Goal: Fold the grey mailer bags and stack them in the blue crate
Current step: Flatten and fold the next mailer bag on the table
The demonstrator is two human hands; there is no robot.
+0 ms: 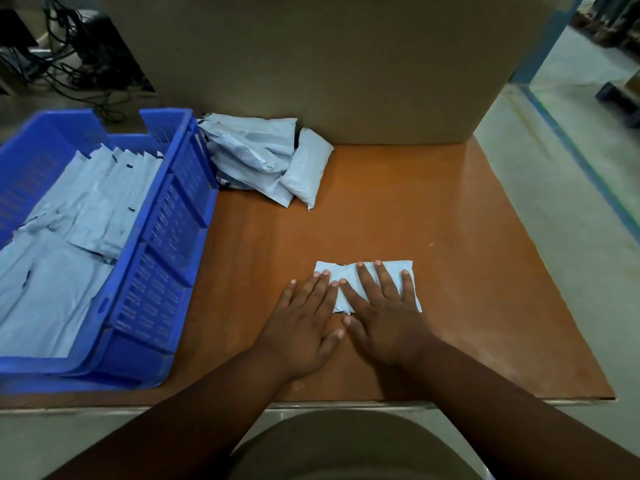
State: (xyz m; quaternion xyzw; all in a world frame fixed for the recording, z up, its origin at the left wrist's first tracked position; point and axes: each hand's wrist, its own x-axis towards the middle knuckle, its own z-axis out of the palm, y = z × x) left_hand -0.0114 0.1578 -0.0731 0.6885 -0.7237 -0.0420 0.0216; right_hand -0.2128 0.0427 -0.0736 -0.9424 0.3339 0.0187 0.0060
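A folded grey mailer bag [349, 269] lies flat on the brown table [450, 258] in front of me. My left hand [304, 323] presses its left end with straight fingers. My right hand [384, 313] lies flat across its middle and right part, fingers spread. The blue crate [162, 244] stands on the table's left side and holds several folded grey bags [104, 202] in a row, with flat ones beneath. A loose pile of grey mailer bags [263, 157] sits behind, next to the crate's far right corner.
A large cardboard box [329, 64] stands along the table's back edge. The table's right edge [540, 271] drops to a pale floor with a blue line. Cables and dark equipment lie at the far left.
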